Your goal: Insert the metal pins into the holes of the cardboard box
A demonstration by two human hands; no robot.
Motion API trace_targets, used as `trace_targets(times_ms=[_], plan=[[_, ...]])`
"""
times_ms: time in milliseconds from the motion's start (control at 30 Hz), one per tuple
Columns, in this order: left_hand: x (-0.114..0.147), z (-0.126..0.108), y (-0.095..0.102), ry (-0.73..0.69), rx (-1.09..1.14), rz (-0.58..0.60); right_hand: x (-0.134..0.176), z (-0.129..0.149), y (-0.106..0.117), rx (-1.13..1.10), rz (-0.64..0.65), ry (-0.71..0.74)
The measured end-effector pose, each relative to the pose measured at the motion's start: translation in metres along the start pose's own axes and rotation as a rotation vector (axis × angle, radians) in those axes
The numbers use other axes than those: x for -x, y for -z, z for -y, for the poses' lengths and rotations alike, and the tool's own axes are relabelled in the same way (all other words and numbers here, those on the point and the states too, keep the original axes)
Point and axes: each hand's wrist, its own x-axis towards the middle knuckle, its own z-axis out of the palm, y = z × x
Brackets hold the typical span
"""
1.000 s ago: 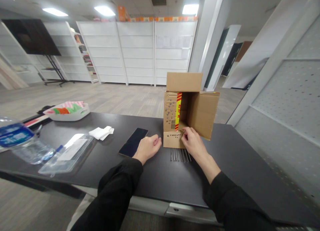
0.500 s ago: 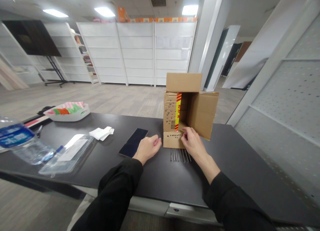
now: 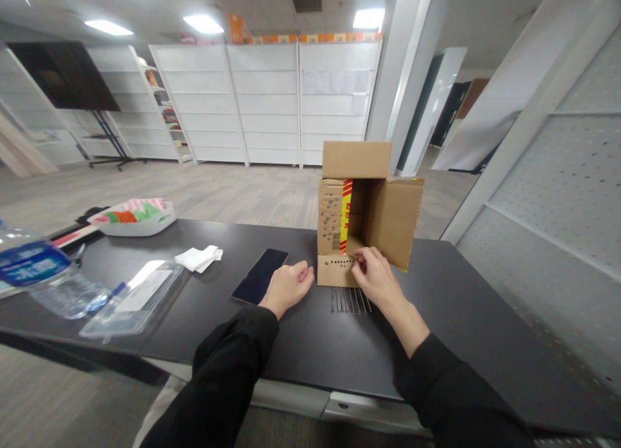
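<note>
An open cardboard box [image 3: 376, 209] stands on its side on the dark table, its opening toward me. Its lower front flap [image 3: 334, 277] has a row of small dark holes, and more holes dot the left flap [image 3: 328, 218]. My right hand [image 3: 373, 273] is at the lower flap with its fingers pinched; whatever they hold is too small or hidden. Several thin metal nails [image 3: 349, 300] lie in a row on the table below the flap. My left hand [image 3: 288, 285] rests loosely closed left of the box, beside a dark phone [image 3: 259, 277].
On the left lie a clear plastic case [image 3: 140, 302], a water bottle [image 3: 53, 277] and a folded white tissue [image 3: 198, 258]. A white basket [image 3: 138, 226] with colourful contents stands at the table's far left edge. A perforated partition [image 3: 548, 196] rises on the right.
Both hands keep nearly the same place and pose. The view has shifted very slightly; the box and the nails have not visibly moved.
</note>
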Motion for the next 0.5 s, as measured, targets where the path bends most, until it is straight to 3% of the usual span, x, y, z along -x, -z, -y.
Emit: trace_targets(times_ms=[500], plan=[[-0.0002,-0.0028,0.0017,0.033,-0.012,0.016,0.0056,-0.0047,-0.0022,0.027,0.037,-0.014]])
